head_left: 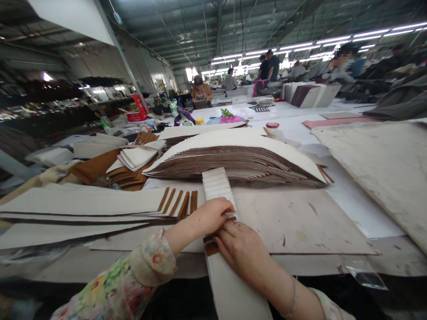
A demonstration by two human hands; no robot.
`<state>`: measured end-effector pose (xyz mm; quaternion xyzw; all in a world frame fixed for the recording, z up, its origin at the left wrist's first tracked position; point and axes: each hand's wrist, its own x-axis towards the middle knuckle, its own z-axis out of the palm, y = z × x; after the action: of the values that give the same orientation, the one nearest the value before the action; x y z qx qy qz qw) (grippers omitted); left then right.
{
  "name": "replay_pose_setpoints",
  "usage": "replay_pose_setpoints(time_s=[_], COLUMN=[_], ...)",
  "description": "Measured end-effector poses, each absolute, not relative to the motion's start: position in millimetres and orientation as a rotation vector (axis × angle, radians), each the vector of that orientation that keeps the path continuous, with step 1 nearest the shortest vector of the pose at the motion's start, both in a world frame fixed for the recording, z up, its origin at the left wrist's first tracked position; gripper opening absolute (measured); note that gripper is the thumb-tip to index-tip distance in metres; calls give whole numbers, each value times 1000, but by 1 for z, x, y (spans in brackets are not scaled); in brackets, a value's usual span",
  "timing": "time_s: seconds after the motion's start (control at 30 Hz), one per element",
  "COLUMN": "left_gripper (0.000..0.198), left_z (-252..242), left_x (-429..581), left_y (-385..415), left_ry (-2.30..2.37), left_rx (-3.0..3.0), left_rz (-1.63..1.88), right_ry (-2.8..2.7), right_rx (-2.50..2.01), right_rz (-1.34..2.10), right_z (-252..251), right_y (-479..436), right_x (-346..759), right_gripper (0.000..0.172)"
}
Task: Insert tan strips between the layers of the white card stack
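Note:
A long white strip (230,284) with brown bands crosses the front edge of the table, its near end hanging toward me. Beyond my hands lies a row of overlapping white pieces (217,182), stepped like shingles. My left hand (216,214) is closed, fingertips pinched down at the brown-edged end of a piece. Right beside it, my right hand (242,242) is curled over the strip, thumb along its left edge. The hands touch, and the fingertips are partly hidden. A big arched stack of white panels with brown undersides (240,153) lies just behind.
More white strips with brown ends (86,202) lie at the left. Brown and white pieces (133,162) are heaped behind them. A stained grey board (300,218) lies under the work. A large pale sheet (380,164) covers the right side. Several people work farther back.

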<state>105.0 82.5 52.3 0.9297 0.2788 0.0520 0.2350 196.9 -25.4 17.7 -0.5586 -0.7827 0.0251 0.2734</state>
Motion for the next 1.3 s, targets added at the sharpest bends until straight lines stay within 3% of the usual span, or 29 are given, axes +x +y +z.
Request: replay_pose_setpoints(time_s=[0.7,0.83,0.97,1.13,1.3], left_gripper=[28,31,23,26,25], left_z=[54,49,44,41,42], left_x=[89,78,65,59,61], left_y=[68,73,78,79,78], left_ry=[516,575,666,705,690], left_rx=[2748,2638,2566,2545,2581], left_rz=[48,160,255,289,273], right_ry=[-2052,-2078,-2044,-2043,-2121], right_rx=[-1544,-1535,-1564,-1624,-1618], right_rz=[-30,-43,-54,-239,-190], right_z=[13,15,16,14,10], right_y=[-27,-23,-17,-9,-3], right_x=[197,200,204,214,224], right_gripper=[6,14,17,40,35])
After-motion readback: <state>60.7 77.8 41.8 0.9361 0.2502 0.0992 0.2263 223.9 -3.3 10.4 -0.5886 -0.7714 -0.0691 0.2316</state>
